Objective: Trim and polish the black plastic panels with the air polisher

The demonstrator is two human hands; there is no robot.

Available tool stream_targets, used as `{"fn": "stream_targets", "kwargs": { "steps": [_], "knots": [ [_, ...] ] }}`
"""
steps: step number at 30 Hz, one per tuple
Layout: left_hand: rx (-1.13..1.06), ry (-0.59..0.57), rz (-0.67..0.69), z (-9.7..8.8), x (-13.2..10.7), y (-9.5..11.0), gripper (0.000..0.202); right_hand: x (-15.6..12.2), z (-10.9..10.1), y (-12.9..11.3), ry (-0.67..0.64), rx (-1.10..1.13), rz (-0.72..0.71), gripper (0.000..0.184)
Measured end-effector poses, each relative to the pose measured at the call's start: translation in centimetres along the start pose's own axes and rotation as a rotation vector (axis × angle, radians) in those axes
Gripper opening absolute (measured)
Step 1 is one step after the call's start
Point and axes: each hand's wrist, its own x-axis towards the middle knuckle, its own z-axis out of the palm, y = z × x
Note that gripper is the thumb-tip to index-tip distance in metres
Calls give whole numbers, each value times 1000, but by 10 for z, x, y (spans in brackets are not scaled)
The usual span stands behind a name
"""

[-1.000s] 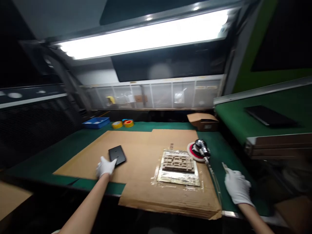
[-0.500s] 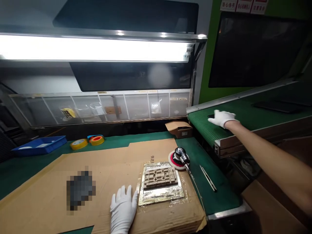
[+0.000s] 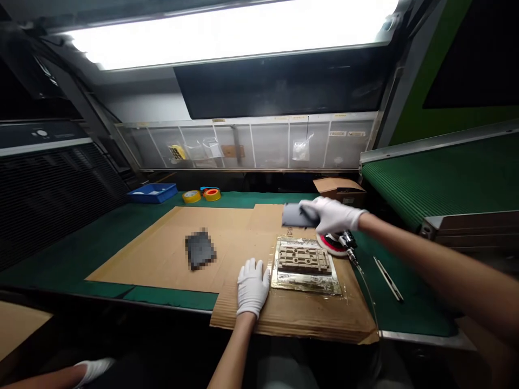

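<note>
My gloved right hand (image 3: 334, 214) grips a flat grey rectangular panel (image 3: 295, 215), whose exact kind I cannot make out. It holds the panel above the cardboard, just behind a brown slotted block (image 3: 304, 260). That block lies on a shiny taped plate (image 3: 300, 283). My gloved left hand (image 3: 253, 286) rests flat on the cardboard (image 3: 235, 227), left of the plate, fingers stretched out and holding nothing. Partly behind my right hand sits a round polisher (image 3: 338, 243) with a red and white pad. Farther left, a dark pixelated item (image 3: 200, 249) lies on the cardboard.
Tweezers (image 3: 388, 278) lie at the right of the green bench. A green conveyor belt (image 3: 454, 167) runs on the right. Tape rolls (image 3: 192, 196), a blue tray (image 3: 152, 193) and a small carton (image 3: 339, 187) stand at the back. Another person's gloved hand (image 3: 95, 369) shows bottom left.
My right hand has come from the conveyor belt over to the cardboard, now with the grey panel in it. My left hand stays on the cardboard; the view has shifted.
</note>
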Motion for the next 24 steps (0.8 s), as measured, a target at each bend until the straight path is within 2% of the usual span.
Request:
{"fn": "stream_targets", "kwargs": {
  "steps": [2, 4, 6, 9, 12, 16, 18, 20, 21, 22, 23, 24],
  "knots": [
    [-9, 0, -9, 1, -2, 0, 42, 10, 52, -32, -135, 18, -91, 99],
    [-18, -2, -16, 2, -3, 0, 41, 12, 98, -40, -281, 66, -108, 102],
    [-26, -4, -22, 2, -3, 1, 41, 6, 131, -32, -350, 151, -95, 106],
    [-21, -20, -30, 2, -3, 2, 43, -5, 155, -12, -320, 234, -96, 101],
    [-3, -45, -26, 2, -4, 3, 45, -13, 165, -3, -342, 203, -102, 99],
    [-5, -66, -13, 2, -5, 4, 46, -21, 176, -16, -350, 134, -81, 107],
    [-11, -70, -18, 2, -5, 4, 46, -24, 173, -22, -369, 142, -113, 108],
    [-7, -68, -25, 1, -5, 5, 46, -26, 157, -19, -350, 132, -153, 101],
    [-5, -65, -28, 1, -6, 6, 46, -26, 146, -13, -265, 104, -138, 95],
    [-6, -62, -31, 1, -7, 6, 46, -26, 135, -4, -125, 59, -62, 88],
    [-11, -58, -33, 1, -8, 7, 46, -24, 124, 9, 44, 11, 71, 84],
    [-20, -55, -35, 0, -9, 7, 46, -21, 116, 24, 190, -30, 265, 81]
  ]
}}
